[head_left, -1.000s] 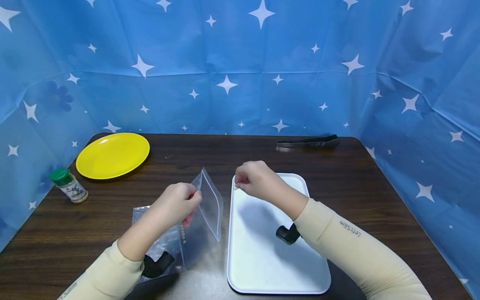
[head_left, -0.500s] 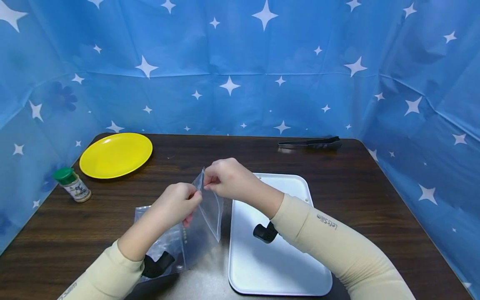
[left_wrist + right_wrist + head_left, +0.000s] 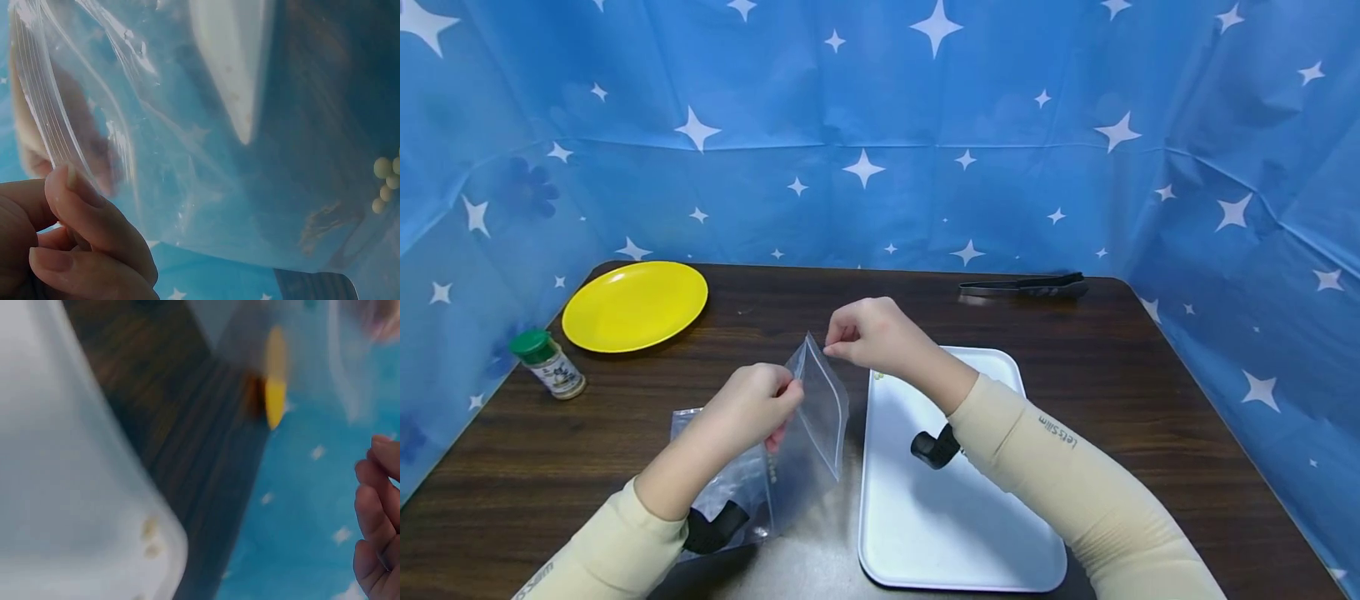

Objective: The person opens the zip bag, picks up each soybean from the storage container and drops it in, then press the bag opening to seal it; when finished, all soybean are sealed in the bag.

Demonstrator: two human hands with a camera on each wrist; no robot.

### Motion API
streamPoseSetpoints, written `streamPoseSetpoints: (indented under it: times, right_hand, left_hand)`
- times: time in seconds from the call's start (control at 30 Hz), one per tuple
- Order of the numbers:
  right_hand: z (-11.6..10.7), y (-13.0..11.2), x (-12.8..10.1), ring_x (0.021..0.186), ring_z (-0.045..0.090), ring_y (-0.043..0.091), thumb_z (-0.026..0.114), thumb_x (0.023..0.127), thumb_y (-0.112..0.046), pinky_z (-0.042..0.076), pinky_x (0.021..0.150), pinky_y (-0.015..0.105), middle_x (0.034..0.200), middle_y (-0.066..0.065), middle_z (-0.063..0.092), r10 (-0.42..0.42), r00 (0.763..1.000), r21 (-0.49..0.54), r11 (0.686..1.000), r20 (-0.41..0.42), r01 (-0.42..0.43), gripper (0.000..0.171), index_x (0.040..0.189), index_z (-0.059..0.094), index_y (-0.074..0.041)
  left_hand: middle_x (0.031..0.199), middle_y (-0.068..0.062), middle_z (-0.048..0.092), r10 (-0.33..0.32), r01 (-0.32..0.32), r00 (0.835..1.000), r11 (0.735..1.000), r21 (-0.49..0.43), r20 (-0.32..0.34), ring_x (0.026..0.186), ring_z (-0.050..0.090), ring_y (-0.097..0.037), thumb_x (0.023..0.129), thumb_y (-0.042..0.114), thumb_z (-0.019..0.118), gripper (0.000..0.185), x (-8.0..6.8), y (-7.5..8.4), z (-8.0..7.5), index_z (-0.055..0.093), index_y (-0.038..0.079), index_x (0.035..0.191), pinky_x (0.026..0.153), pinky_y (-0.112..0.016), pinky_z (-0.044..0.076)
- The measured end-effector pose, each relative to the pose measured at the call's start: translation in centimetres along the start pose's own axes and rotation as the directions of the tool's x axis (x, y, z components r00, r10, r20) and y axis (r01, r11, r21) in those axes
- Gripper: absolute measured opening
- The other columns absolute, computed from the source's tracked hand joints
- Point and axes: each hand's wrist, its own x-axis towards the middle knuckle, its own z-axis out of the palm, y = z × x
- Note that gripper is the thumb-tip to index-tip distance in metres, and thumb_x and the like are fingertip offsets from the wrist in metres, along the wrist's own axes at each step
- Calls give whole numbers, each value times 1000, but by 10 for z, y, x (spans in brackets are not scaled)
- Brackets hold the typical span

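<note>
A person's left hand (image 3: 754,407) pinches the rim of a clear zip-top bag (image 3: 822,421) between thumb and curled fingers, its mouth parted, just beyond the left long edge of a white tray (image 3: 958,529). The right hand (image 3: 880,335), just beside the bag's mouth at the tray's far left corner, has its fingers curled and fingertips drawn narrowly together; whether anything small sits between them cannot be told. Pale round beads (image 3: 384,169) show in the bag, and a few yellowish beads (image 3: 150,529) lie in a corner of the tray, beneath the right hand. Lettering on the cream right sleeve (image 3: 1097,483), upside down to the head camera, appears to read "LetsSlim"; matching print on the left sleeve (image 3: 613,550) is cut off by the frame. Near the left edge of the dark wood-grain table (image 3: 1157,417), a green-capped shaker bottle (image 3: 553,367) bears a white label with dark printing too small to read. A yellow plate (image 3: 635,307) occupies the table's far left corner, and black-handled tongs (image 3: 1024,286) lie along the far edge, toward the right corner. Behind hangs a blue backdrop (image 3: 902,100) with white stars.
</note>
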Motion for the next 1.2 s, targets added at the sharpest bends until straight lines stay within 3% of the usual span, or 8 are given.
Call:
streamPoseSetpoints:
  times: [0.1,0.23,0.37,0.6,0.9,1.2]
  right_hand:
    - [2,22,5,61,56,11,70,83,-12,46,56,24,68,-3,65,116,993,-11,993,-9,-116,5,78,70,-11]
    - [15,48,10,63,55,14,69,83,-12,45,56,26,67,-2,63,257,966,-80,964,34,-253,8,76,69,-9]
    - [29,66,11,62,54,14,70,82,-12,45,56,26,66,-3,60,325,944,-161,936,59,-313,13,70,65,-12]
    - [38,81,9,56,50,14,69,79,-5,40,52,26,62,-1,56,364,930,-211,913,42,-348,17,65,60,-11]
    - [45,85,9,54,47,13,69,75,-4,37,52,24,58,-3,54,337,939,-229,921,71,-314,17,63,60,-12]
    - [46,83,11,56,50,14,68,76,-3,40,51,24,61,-2,56,353,931,-231,917,91,-325,17,64,61,-12]
  left_hand:
    - [49,-7,52,-7,7,1000,1000,4,-4,44,55,-20,95,16,48,29,-1,0,0,53,4,69,50,-32,44]
    - [49,-7,52,-6,6,1000,1000,8,-5,44,55,-20,95,16,48,30,-1,-1,1,53,3,69,51,-32,44]
    - [49,-7,51,-7,7,1000,1000,0,-8,45,56,-22,95,16,48,29,-2,-2,0,53,3,69,51,-32,44]
    - [49,-7,51,-14,14,1000,1000,-3,-8,45,55,-21,95,17,48,30,-2,-2,-1,53,2,70,49,-32,41]
    - [48,-7,51,-11,11,1000,1000,4,-7,45,55,-21,96,17,47,30,-1,-2,-3,53,2,70,49,-32,40]
    - [48,-7,51,-18,18,1000,1000,1,-8,45,55,-21,95,16,47,30,-2,-4,-2,52,4,68,48,-31,39]
